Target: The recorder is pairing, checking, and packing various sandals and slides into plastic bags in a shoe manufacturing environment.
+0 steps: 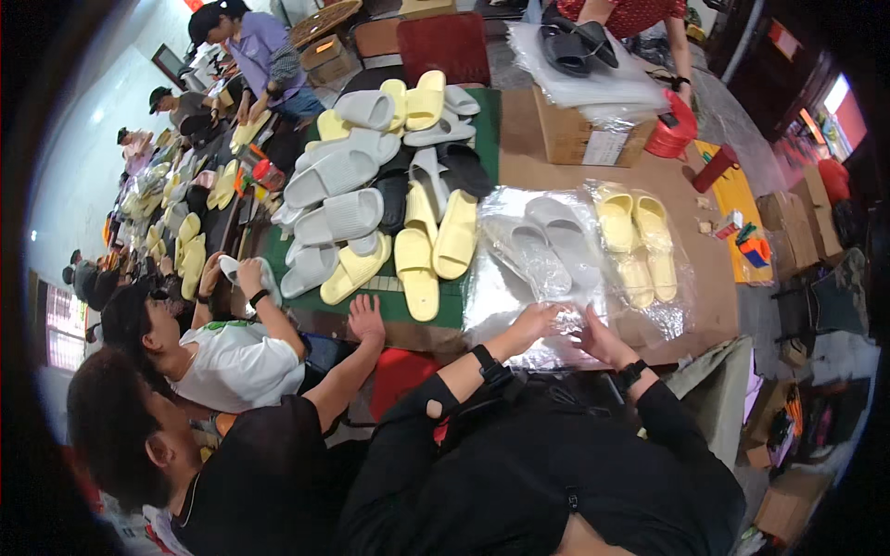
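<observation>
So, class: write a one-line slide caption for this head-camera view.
Both hands, left and right, press on a clear bag holding grey slippers, beside bagged yellow slippers.

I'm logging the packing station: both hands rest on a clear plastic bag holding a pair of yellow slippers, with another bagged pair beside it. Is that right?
Not quite. In the head view the left hand and right hand rest on the clear plastic bag holding the grey slippers. The yellow slippers are the bagged pair beside it.
</observation>
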A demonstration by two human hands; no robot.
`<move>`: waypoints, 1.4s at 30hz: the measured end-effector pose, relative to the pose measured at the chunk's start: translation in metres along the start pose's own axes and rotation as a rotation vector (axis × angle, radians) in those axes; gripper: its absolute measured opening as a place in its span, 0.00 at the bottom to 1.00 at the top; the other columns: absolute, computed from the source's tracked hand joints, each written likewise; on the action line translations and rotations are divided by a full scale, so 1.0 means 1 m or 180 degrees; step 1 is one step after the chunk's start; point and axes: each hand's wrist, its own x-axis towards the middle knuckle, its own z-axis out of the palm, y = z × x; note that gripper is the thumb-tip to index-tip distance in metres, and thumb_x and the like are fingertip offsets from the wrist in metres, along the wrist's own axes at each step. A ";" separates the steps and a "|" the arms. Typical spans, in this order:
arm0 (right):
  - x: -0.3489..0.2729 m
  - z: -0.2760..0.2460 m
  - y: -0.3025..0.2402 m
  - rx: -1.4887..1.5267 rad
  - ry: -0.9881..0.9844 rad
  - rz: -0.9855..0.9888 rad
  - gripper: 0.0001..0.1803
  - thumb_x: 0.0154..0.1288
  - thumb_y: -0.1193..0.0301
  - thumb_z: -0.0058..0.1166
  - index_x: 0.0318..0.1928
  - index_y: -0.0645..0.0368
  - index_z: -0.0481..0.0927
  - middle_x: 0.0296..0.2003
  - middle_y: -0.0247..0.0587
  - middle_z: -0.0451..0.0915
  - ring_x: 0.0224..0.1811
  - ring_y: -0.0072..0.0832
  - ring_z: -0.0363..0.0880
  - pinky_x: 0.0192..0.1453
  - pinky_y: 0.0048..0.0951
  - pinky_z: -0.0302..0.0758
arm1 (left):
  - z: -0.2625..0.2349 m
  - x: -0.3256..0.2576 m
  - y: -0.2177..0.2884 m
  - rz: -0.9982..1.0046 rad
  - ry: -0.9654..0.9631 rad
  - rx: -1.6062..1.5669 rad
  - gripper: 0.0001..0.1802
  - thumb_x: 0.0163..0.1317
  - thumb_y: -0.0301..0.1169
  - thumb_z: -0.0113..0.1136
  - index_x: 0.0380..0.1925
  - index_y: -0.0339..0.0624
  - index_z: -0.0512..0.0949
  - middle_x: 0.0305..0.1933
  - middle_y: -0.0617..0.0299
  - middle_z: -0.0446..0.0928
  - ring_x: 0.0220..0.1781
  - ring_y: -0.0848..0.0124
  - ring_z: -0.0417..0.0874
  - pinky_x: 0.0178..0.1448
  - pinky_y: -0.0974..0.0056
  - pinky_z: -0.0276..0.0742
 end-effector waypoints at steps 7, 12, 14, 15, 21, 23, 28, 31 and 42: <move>0.024 0.032 -0.046 0.1273 0.1058 -0.0978 0.28 0.61 0.59 0.46 0.58 0.57 0.57 0.45 0.50 0.69 0.41 0.36 0.71 0.41 0.37 0.73 | 0.023 -0.011 0.011 -0.0360 -0.0642 0.1778 0.20 0.66 0.37 0.43 0.53 0.36 0.68 0.48 0.56 0.74 0.46 0.71 0.76 0.51 0.66 0.71; 0.005 0.034 -0.052 0.0512 0.1672 -0.1295 0.29 0.52 0.75 0.53 0.56 0.60 0.60 0.40 0.43 0.69 0.39 0.29 0.69 0.36 0.30 0.70 | -0.012 -0.067 0.029 -0.0611 -0.0616 0.1887 0.20 0.66 0.38 0.43 0.55 0.40 0.66 0.53 0.63 0.71 0.47 0.75 0.72 0.49 0.69 0.70; 0.011 0.005 -0.044 -0.0132 0.1695 -0.1925 0.35 0.50 0.76 0.53 0.60 0.59 0.55 0.45 0.45 0.68 0.42 0.29 0.69 0.39 0.28 0.70 | -0.068 -0.087 0.000 -0.0956 0.0269 0.1639 0.19 0.65 0.38 0.44 0.50 0.38 0.71 0.46 0.64 0.75 0.45 0.75 0.73 0.46 0.70 0.70; 0.007 -0.002 -0.049 -0.0382 0.1814 -0.1905 0.37 0.50 0.77 0.51 0.62 0.56 0.53 0.47 0.45 0.68 0.44 0.30 0.70 0.41 0.31 0.71 | -0.097 -0.100 -0.016 -0.0767 0.0429 0.2638 0.18 0.64 0.38 0.46 0.46 0.36 0.73 0.43 0.64 0.76 0.44 0.74 0.73 0.45 0.69 0.70; -0.019 -0.004 -0.110 0.0587 0.1536 -0.2596 0.39 0.51 0.80 0.47 0.65 0.52 0.49 0.51 0.43 0.67 0.47 0.30 0.70 0.45 0.29 0.75 | -0.226 -0.132 -0.042 -0.0144 0.0768 0.0472 0.14 0.60 0.36 0.45 0.37 0.38 0.73 0.40 0.59 0.73 0.49 0.70 0.69 0.54 0.61 0.62; -0.032 -0.006 -0.127 0.0419 0.1734 -0.2704 0.38 0.53 0.80 0.47 0.65 0.53 0.49 0.51 0.43 0.66 0.48 0.29 0.70 0.45 0.29 0.75 | -0.252 -0.126 -0.009 0.1754 0.0798 -0.0496 0.16 0.61 0.37 0.42 0.43 0.40 0.69 0.48 0.56 0.68 0.56 0.68 0.64 0.61 0.57 0.53; 0.022 -0.105 -0.132 0.0456 0.1732 -0.3027 0.32 0.57 0.74 0.50 0.62 0.54 0.55 0.50 0.43 0.67 0.48 0.29 0.68 0.51 0.31 0.73 | -0.364 -0.131 -0.020 0.3718 0.0578 -0.1787 0.21 0.63 0.40 0.34 0.54 0.45 0.58 0.62 0.59 0.54 0.66 0.67 0.51 0.70 0.52 0.39; 0.043 -0.104 -0.123 0.1106 0.1361 -0.2597 0.28 0.59 0.68 0.51 0.60 0.55 0.58 0.52 0.41 0.66 0.50 0.32 0.68 0.54 0.32 0.71 | -0.383 -0.149 -0.035 0.3913 0.0801 -0.0785 0.20 0.63 0.40 0.34 0.54 0.48 0.59 0.62 0.61 0.55 0.65 0.68 0.52 0.70 0.53 0.40; 0.030 -0.075 -0.022 0.1159 0.2192 -0.1819 0.23 0.63 0.57 0.43 0.53 0.56 0.60 0.44 0.42 0.69 0.39 0.30 0.72 0.40 0.29 0.71 | -0.343 -0.130 -0.026 0.3814 0.1096 -0.2424 0.23 0.63 0.46 0.33 0.52 0.45 0.60 0.60 0.56 0.57 0.65 0.61 0.52 0.69 0.45 0.37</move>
